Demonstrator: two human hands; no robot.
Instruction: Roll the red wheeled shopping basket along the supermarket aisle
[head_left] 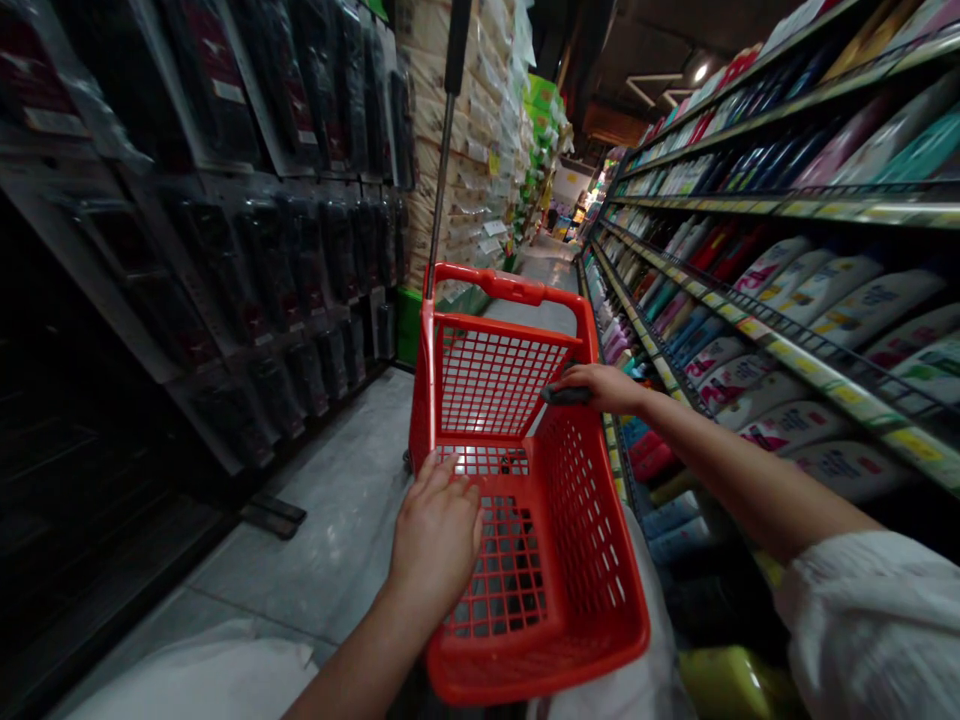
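Note:
A red plastic shopping basket cart (pixel 536 560) with grid walls stands in front of me, nothing lying on its visible floor. My left hand (pixel 436 525) is at its left rim, back of the hand up and fingers loosely stretched forward; whether it presses on the rim is unclear. Over the far right part of the basket, my right hand (pixel 600 385) is closed around a small dark grey, cloth-like item (pixel 566 394). The item's exact kind cannot be made out. Beyond is the red handle (pixel 517 289), touched by neither hand.
Shelves (pixel 787 207) of bottles line the right side, close to my right arm. On the left hangs a rack of dark packaged goods (pixel 270 260). A black-gripped pole (pixel 448 130) rises at the cart's far left corner. Grey floor (pixel 330 500) runs along the aisle.

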